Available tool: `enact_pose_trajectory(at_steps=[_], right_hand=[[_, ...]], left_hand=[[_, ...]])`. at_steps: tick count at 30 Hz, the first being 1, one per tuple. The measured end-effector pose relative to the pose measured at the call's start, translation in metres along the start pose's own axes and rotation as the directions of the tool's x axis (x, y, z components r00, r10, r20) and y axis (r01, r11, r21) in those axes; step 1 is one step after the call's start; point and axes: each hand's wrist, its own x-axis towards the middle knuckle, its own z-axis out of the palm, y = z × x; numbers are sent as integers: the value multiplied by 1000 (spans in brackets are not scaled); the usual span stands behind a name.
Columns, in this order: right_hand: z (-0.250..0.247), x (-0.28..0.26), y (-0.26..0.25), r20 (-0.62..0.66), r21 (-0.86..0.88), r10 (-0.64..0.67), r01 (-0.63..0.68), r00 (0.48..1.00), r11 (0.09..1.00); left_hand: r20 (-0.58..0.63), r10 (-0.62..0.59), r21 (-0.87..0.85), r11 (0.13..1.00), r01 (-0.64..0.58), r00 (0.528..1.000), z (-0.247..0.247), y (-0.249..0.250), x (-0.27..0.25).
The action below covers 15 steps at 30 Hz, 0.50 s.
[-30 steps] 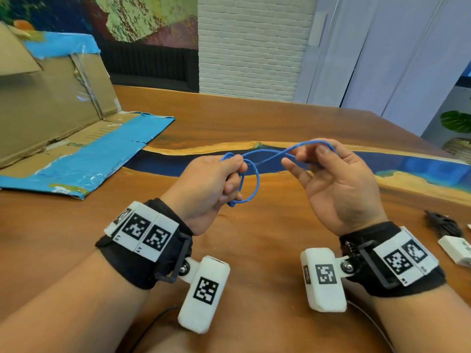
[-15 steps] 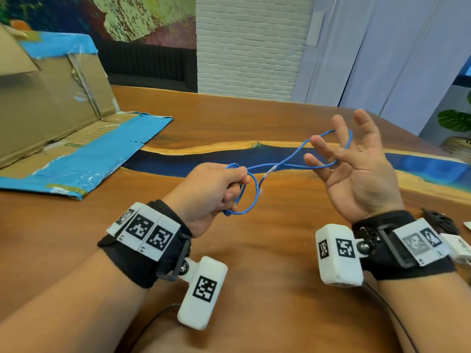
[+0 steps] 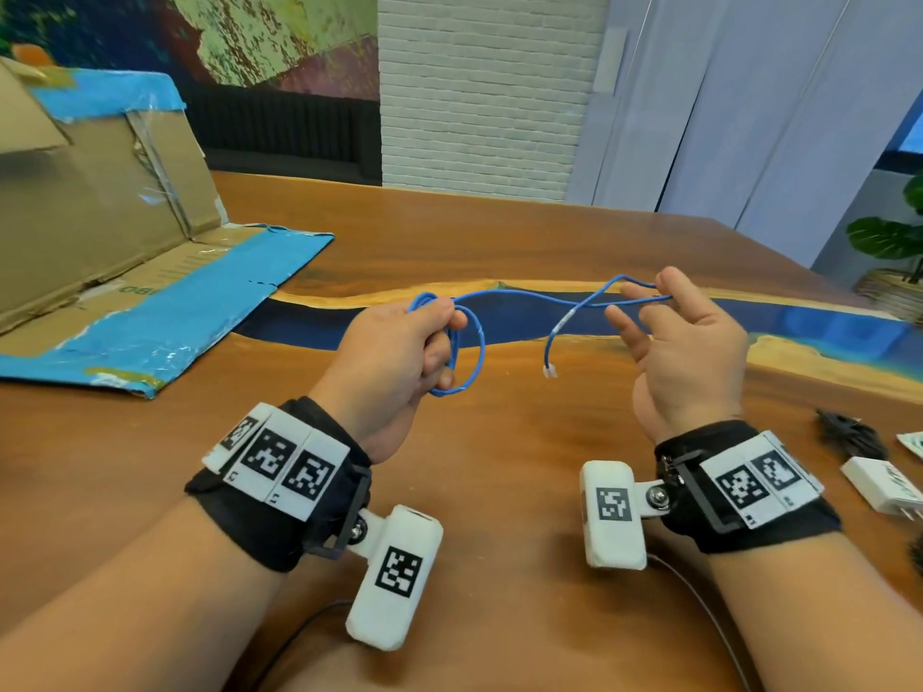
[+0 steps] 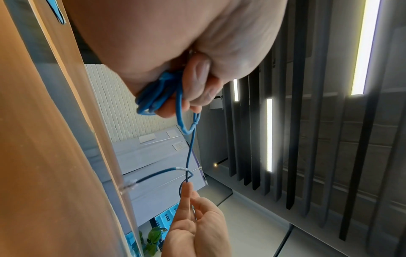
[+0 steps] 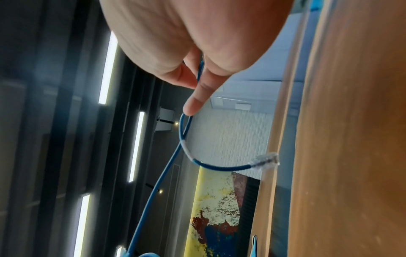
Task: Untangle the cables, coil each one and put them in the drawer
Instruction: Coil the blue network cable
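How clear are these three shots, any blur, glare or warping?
Head view: sharp, evenly lit, edges bent by the wide lens. Left wrist view: blue cable sharp, left hand close and soft, ceiling lights glaring. Right wrist view: softer overall, right hand blurred.

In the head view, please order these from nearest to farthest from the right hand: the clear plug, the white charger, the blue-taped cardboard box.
Measured from the right hand:
1. Clear plug on the blue cable's hanging end, just to its left.
2. White charger, on the wooden table at the right edge.
3. Blue-taped cardboard box, far left.
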Motion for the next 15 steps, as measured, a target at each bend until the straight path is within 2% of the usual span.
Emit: enact_pose_trajectory(at_steps=[1, 3, 7, 12, 15], right_hand=[[-1, 2, 1, 1, 1, -9, 9, 1000, 1000], [-1, 2, 3, 51, -147, -27, 34, 998, 988], [2, -3, -1, 210, -519, 56, 63, 976, 853], [-6, -4, -2, 297, -598, 172, 42, 939, 801], [-11, -3, -2, 288, -587, 289, -70, 913, 807]], left_hand=[[9, 0, 3, 1000, 0, 1000, 1, 0, -1], [17, 7, 2, 1000, -7, 1000, 3, -1, -2], [-17, 58, -46, 997, -59, 998, 1, 3, 0], [-68, 101, -65, 992, -105, 993, -1, 3, 2], [-120, 116, -81, 989, -126, 986, -5, 5, 6]])
